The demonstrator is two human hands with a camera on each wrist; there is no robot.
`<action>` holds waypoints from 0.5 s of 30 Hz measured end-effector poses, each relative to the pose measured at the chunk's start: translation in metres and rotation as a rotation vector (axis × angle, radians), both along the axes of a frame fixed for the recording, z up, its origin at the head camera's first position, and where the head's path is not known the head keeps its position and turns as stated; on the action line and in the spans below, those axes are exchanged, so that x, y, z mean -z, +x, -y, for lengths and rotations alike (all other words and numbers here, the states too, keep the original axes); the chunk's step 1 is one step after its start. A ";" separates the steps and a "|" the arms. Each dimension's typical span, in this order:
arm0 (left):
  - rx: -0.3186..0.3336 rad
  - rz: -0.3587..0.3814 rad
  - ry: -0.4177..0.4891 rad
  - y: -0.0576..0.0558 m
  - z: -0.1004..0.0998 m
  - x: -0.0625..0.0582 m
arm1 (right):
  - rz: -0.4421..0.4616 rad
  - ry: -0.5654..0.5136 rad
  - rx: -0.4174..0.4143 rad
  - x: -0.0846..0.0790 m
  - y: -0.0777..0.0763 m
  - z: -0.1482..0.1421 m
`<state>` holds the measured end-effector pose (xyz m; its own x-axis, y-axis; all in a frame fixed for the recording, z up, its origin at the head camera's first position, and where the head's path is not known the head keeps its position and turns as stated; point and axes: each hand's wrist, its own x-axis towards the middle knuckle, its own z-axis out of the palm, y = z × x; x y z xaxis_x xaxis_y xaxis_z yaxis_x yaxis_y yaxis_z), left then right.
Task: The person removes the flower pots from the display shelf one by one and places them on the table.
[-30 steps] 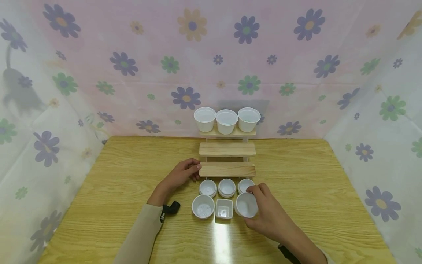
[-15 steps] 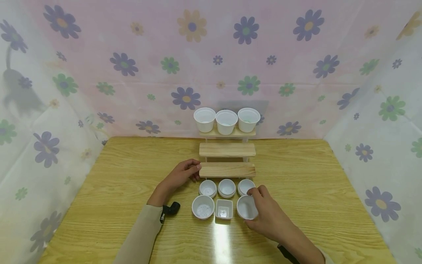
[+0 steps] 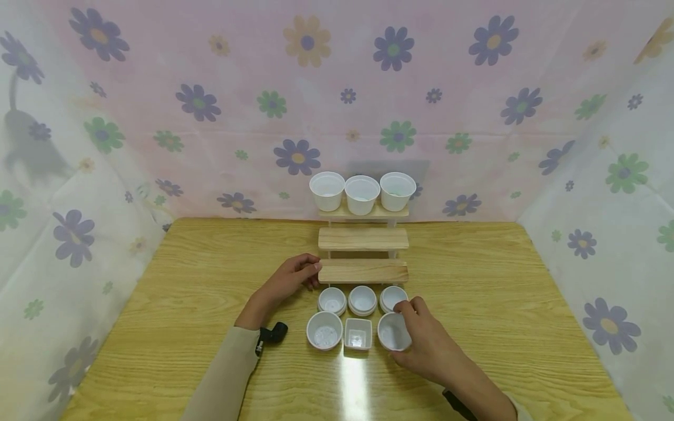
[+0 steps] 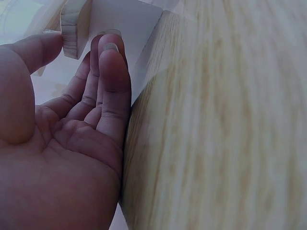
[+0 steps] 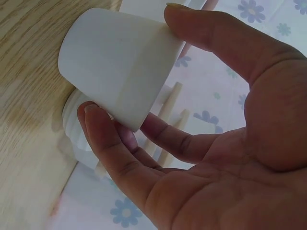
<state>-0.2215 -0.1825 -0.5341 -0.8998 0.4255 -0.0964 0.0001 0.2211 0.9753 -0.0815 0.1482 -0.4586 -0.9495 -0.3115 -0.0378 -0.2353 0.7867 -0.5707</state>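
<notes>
My right hand (image 3: 429, 339) holds a round white pot (image 3: 391, 332) by its rim, thumb on the near side and fingers on the far side. In the right wrist view the pot's smooth wall (image 5: 110, 62) shows, its base close to the table. My left hand (image 3: 286, 279) is at the left end of the lowest board (image 3: 363, 271) of a three-step wooden display stand. Its thumb touches the board's end (image 4: 76, 28), and the fingers reach out nearly straight beside the white side panel (image 4: 132, 28).
Left of the held pot stand a square white pot (image 3: 358, 334) and another round pot (image 3: 324, 331). Three smaller round pots (image 3: 362, 299) line up behind them, before the stand. The top board (image 3: 363, 214) carries three taller white pots (image 3: 361, 196). Flowered cloth (image 3: 337, 117) hangs behind.
Since a second ago the held pot has come down slightly and stands level with the square pot's row. The right hand has shifted a little with it; the left hand has stayed put.
</notes>
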 end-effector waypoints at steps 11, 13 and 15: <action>-0.003 0.003 0.000 0.000 -0.001 0.000 | -0.013 -0.012 -0.017 -0.004 -0.001 -0.003; -0.004 0.001 0.000 0.000 0.000 0.000 | -0.022 -0.012 -0.013 -0.006 -0.003 -0.004; -0.005 0.001 0.002 0.000 0.000 -0.001 | -0.031 -0.015 -0.013 -0.008 -0.005 -0.006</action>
<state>-0.2215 -0.1821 -0.5334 -0.9018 0.4212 -0.0967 -0.0021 0.2195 0.9756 -0.0861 0.1544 -0.4507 -0.9459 -0.3245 -0.0041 -0.2633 0.7748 -0.5748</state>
